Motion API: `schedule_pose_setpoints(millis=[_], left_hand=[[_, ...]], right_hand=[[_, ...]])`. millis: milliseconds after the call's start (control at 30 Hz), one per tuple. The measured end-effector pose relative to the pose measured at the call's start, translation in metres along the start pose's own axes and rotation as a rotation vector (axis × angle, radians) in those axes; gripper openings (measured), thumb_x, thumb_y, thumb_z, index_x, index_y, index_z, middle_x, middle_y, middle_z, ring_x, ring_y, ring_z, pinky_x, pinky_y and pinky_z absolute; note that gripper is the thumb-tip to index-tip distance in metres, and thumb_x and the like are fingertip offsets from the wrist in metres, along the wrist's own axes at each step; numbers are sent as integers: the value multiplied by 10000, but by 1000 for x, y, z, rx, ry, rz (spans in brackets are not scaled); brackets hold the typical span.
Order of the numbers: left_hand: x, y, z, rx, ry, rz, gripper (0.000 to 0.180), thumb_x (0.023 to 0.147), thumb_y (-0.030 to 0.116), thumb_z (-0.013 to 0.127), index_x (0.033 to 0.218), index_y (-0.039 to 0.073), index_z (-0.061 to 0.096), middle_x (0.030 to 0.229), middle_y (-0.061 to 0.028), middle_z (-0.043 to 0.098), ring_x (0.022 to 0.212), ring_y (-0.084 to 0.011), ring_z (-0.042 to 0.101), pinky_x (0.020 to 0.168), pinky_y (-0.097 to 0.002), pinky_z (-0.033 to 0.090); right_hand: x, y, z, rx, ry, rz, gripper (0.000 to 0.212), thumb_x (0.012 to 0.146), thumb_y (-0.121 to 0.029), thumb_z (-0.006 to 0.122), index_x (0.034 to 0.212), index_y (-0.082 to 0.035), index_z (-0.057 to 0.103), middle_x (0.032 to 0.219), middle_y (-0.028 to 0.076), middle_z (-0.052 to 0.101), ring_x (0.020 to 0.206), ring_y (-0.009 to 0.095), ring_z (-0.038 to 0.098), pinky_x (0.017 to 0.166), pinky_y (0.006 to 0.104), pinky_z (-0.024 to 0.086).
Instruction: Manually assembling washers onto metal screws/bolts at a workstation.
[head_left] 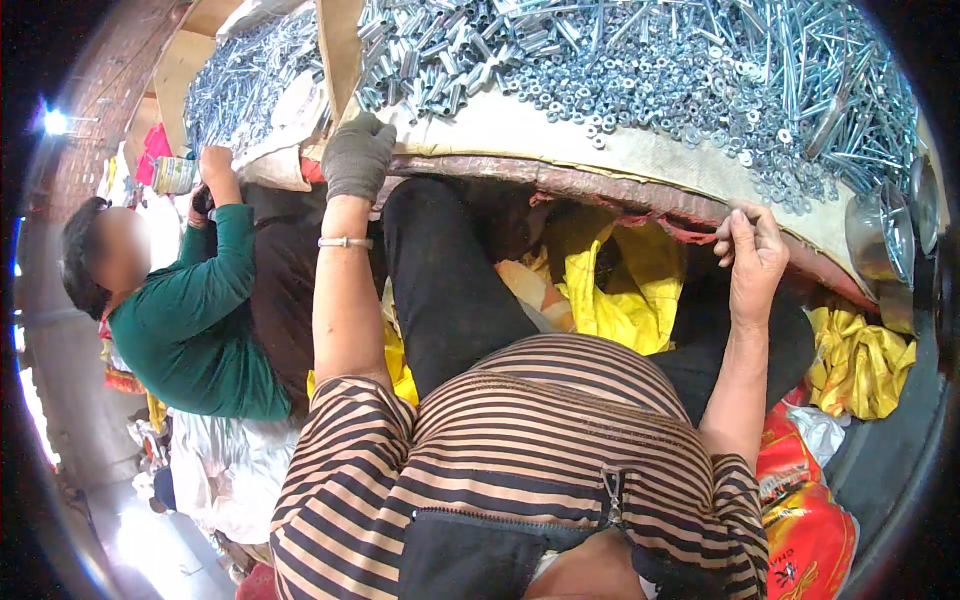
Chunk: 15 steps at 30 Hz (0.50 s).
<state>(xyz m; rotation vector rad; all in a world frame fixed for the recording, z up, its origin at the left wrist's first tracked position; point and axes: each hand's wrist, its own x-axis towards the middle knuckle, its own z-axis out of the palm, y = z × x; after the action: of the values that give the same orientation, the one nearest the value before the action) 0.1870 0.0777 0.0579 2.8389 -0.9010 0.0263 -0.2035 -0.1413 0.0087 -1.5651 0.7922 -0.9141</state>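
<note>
My left hand (356, 155) wears a grey work glove and rests on the near edge of the round tray-like table (560, 180), fingers curled over its rim. My bare right hand (750, 255) pinches the cloth-covered rim of the same table further right. On the table lies a big heap of silvery metal sleeves and bolts (440, 50), small nuts and washers (640, 90) and long thin rods (830, 80). A metal bangle sits on my left wrist.
A person in a green top (190, 320) sits at my left with a hand up at the table's edge. Yellow cloth (620, 290) lies under the table. A steel cup (880, 235) stands at the right rim. Red printed sacks (810, 520) lie at the lower right.
</note>
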Motion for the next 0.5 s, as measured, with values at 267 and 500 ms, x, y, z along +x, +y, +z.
schedule_pose_setpoints(millis=[267, 500], left_hand=[[40, 34, 14, 147, -104, -95, 484, 778, 409, 563, 1026, 4, 659, 1099, -247, 610, 1050, -369, 586, 913, -417, 450], [50, 42, 0, 208, -269, -78, 403, 749, 291, 566, 1015, 9, 673, 1143, -235, 596, 1077, -353, 582, 913, -414, 457]], right_hand=[[-2, 3, 3, -60, 2, -9, 110, 926, -133, 553, 957, -49, 616, 711, -6, 596, 571, 29, 526, 469, 163, 393], [-4, 1, 5, -110, -22, -44, 101, 921, -123, 558, 947, -43, 613, 700, -10, 589, 562, 32, 513, 473, 173, 389]])
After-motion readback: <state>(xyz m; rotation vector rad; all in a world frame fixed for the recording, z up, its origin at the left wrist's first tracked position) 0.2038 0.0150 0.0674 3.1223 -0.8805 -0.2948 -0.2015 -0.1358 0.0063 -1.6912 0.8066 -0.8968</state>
